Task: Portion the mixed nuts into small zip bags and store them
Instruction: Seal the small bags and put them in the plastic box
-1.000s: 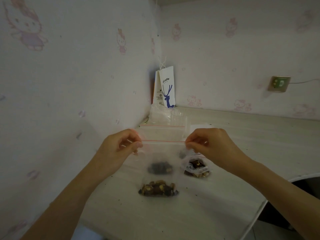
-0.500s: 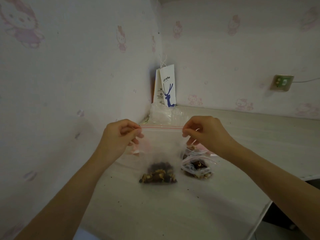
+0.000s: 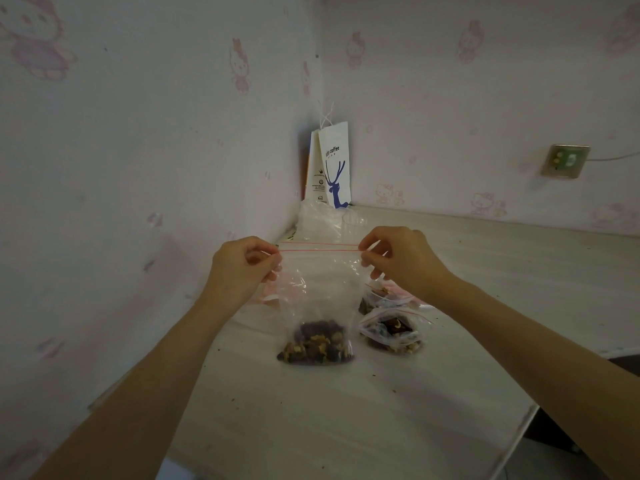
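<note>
Near left wall [image 3: 138,168], upright zip bag [image 3: 318,289]

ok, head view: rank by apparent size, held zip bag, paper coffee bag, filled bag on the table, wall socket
1. held zip bag
2. paper coffee bag, only slightly ahead of 3, and it stands farther back, so unsure
3. filled bag on the table
4. wall socket

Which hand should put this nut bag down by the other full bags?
Probably the right hand: it pinches the corner of the zip bag nearest the filled bags; the left hand pinches the far corner.
</note>
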